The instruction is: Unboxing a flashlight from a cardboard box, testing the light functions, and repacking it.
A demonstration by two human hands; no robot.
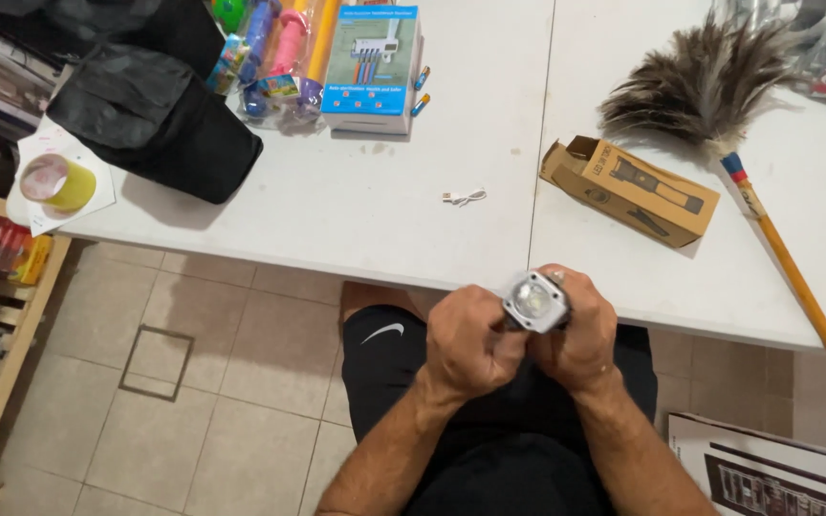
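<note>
Forearms: 2 bare arms rise from the bottom edge and meet over the lap, just short of the white table [356, 215] edge.
Left hand [466, 344]: fingers curled tight on the flashlight [534, 302], on its left side.
Right hand [580, 339]: wrapped around the same flashlight from the right, knuckles touching the left hand.
Flashlight place: clamped between both hands, head sticking out above the fingers.
Flashlight heading: square grey head and lens face up at the camera; long axis runs down into the fists, body hidden.
Beyond the right hand: open brown cardboard box [629, 187] on the table, feather duster [719, 105] further right.
Beyond the left hand: small white cable [464, 197], well apart.
</note>
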